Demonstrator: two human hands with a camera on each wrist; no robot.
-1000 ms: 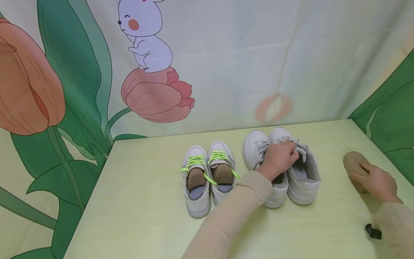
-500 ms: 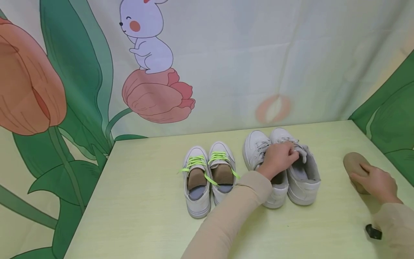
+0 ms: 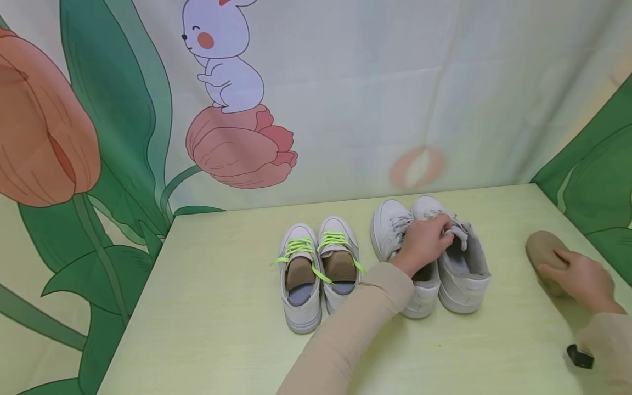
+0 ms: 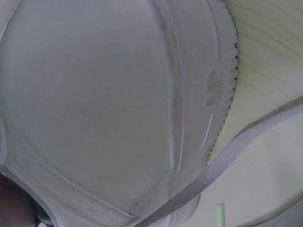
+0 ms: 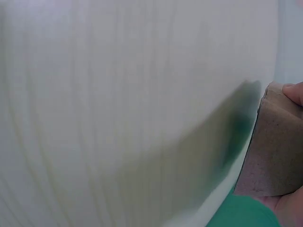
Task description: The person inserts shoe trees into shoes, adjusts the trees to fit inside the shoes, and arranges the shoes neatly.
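Note:
My left hand (image 3: 425, 241) pinches the tongue (image 3: 460, 236) of the right-hand shoe in a pair of larger white sneakers (image 3: 466, 291). The left sneaker (image 3: 386, 222) lies partly under that hand. In the left wrist view a white sneaker's side (image 4: 94, 104) fills most of the picture, a pale lace (image 4: 227, 156) trailing across its sole edge. Over to the right, my right hand (image 3: 585, 278) grips a brown cardboard shoe insert (image 3: 543, 249) with a rounded front. The right wrist view shows the insert's folded end (image 5: 277, 146) between thumb and fingers.
Left of the larger pair stand two smaller white shoes (image 3: 302, 318) with neon-green laces and brown inserts inside. A small black object (image 3: 580, 356) is at the right sleeve. The pale table (image 3: 222, 307) backs onto a printed curtain (image 3: 345, 109).
My right hand has shifted slightly to the right with the shoe insert. My left hand stays at the sneaker's tongue, its fingertips lifting it a little.

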